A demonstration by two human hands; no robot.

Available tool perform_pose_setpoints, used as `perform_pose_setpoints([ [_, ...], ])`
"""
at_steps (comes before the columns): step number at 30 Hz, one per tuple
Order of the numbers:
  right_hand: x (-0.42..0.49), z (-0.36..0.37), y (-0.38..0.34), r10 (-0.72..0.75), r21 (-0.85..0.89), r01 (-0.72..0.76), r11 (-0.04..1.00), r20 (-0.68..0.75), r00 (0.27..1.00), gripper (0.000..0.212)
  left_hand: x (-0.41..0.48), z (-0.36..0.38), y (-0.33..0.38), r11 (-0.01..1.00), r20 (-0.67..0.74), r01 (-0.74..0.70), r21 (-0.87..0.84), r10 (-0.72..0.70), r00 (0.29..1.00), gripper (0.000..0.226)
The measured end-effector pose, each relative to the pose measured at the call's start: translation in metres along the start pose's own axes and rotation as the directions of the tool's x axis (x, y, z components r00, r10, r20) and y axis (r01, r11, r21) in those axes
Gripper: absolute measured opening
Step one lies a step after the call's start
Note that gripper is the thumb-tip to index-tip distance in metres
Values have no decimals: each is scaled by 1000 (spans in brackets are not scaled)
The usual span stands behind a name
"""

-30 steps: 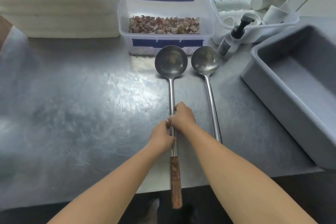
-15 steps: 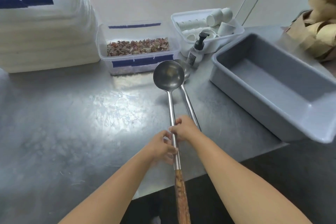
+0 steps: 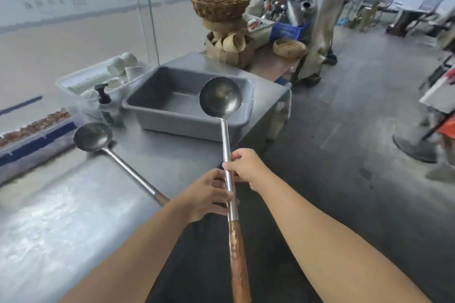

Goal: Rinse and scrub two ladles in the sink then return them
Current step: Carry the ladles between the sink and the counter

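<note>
Both hands grip one ladle (image 3: 227, 162) by its steel shaft, off the bench's (image 3: 61, 216) front edge: the right hand (image 3: 246, 167) closed higher up, the left hand (image 3: 209, 194) with fingers wrapped just below. The second ladle (image 3: 110, 152) lies on the bench, bowl toward the back edge beside a pump bottle (image 3: 105, 106).

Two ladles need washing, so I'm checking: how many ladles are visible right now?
2. One ladle is held up by both hands, left hand and right hand, on its metal shaft. The other ladle lies on the steel counter, left of the grey tub.
</note>
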State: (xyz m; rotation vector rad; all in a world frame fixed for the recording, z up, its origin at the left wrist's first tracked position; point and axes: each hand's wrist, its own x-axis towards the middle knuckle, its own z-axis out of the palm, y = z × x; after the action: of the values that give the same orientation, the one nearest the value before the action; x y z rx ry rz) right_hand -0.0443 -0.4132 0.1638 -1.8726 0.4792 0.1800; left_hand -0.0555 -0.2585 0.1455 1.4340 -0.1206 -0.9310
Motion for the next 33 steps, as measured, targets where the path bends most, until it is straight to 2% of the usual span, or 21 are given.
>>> perform_pose_setpoints([
  [4, -62, -108, 55, 53, 138, -27, 990, -189, 980, 9, 24, 109, -2, 994, 207, -6, 105, -16, 978, 42],
  [7, -115, -183, 105, 138, 268, -41, 963, -351, 926, 7, 38, 202, -9, 984, 362, -26, 177, -40, 931, 39],
  [10, -178, -252, 152, 224, 356, -46, 933, -480, 848, 17, 43, 296, -22, 964, 522, -40, 264, -108, 846, 41],
  [13, -238, -305, 198, 313, 459, -21, 888, -571, 759, 19, 45, 378, -37, 938, 647, -64, 342, -185, 740, 43],
  [15, -272, -332, 226, 381, 540, 21, 842, -620, 686, 33, 45, 425, -47, 912, 702, -102, 397, -230, 674, 41],
  [18, -321, -366, 270, 487, 627, 92, 774, -681, 547, 45, 46, 495, -63, 862, 752, -146, 486, -328, 571, 41],
  [20, -348, -384, 294, 532, 655, 125, 746, -698, 480, 39, 49, 534, -74, 831, 764, -167, 530, -384, 518, 41],
  [23, -385, -417, 329, 580, 668, 162, 726, -722, 376, 20, 59, 598, -94, 803, 779, -180, 568, -454, 432, 40],
  [30, -449, -475, 395, 685, 694, 227, 684, -717, 127, 19, 67, 726, -136, 759, 782, -191, 623, -592, 197, 45],
  [33, -487, -493, 416, 722, 693, 276, 666, -692, -8, 19, 52, 778, -151, 734, 767, -235, 637, -634, 99, 42],
])
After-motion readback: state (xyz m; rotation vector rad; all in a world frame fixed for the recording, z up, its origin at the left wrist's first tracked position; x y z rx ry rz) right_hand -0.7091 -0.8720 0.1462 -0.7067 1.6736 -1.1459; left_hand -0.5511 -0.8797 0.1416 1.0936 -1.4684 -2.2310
